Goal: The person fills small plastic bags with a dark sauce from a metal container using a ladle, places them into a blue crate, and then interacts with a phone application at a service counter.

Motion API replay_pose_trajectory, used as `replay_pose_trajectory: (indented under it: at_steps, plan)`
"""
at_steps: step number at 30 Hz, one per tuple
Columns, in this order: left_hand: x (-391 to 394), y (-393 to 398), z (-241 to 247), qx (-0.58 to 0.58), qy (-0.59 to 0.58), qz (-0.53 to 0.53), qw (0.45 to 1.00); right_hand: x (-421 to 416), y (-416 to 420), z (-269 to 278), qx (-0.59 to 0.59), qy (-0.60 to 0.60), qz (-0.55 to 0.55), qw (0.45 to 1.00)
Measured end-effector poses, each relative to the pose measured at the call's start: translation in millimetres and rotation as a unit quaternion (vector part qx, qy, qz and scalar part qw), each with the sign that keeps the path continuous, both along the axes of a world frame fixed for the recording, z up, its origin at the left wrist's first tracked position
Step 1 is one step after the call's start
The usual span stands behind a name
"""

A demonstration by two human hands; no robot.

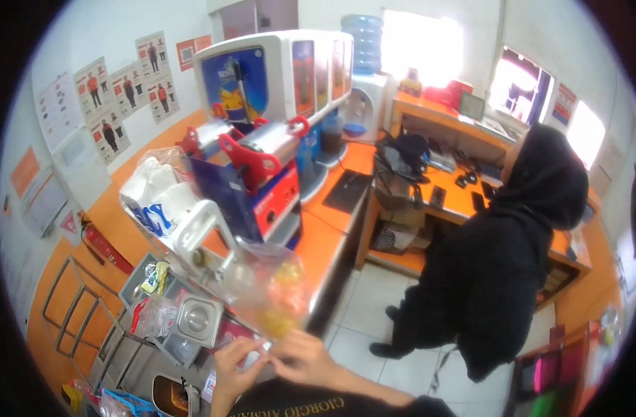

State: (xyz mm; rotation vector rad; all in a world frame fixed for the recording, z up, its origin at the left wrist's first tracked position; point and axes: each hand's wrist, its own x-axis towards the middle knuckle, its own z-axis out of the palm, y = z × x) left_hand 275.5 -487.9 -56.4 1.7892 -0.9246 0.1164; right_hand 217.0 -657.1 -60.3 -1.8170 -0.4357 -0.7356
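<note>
Low in the head view, my left hand (239, 365) and my right hand (303, 358) meet at the fingertips, thumbs and forefingers pinched together. A thin pale piece (266, 346) shows between them, too small and blurred to name. Just beyond my fingers is a clear plastic bag (284, 292) with orange and yellow contents, blurred. Whether the pinched piece belongs to this bag, I cannot tell. Left of my hands sits a steel food pan with a lid (199, 320), beside grey plastic bins (180, 348).
A white drink dispenser (276, 68) and a red and blue machine (273, 203) stand on the orange counter (320, 240). To the right, a person in black (485, 281) stands at an orange desk (456, 200). A metal rack (73, 307) and fire extinguisher (107, 245) are at left.
</note>
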Motion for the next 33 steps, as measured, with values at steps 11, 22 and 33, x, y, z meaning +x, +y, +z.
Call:
replay_pose_trajectory:
  at_steps: [11, 22, 33]
  plan:
    - [3, -4, -15, -0.018, 0.007, 0.031, 0.999, -20, -24, -21, -0.016, 0.010, -0.032, 0.999]
    - [-13, -47, -39, 0.003, 0.066, -0.016, 0.998, -55, -62, -24, -0.021, 0.064, -0.087, 0.994]
    - [-28, -58, -72, -0.011, 0.143, -0.047, 0.989, -71, -62, -42, 0.186, 0.142, -0.031, 0.972]
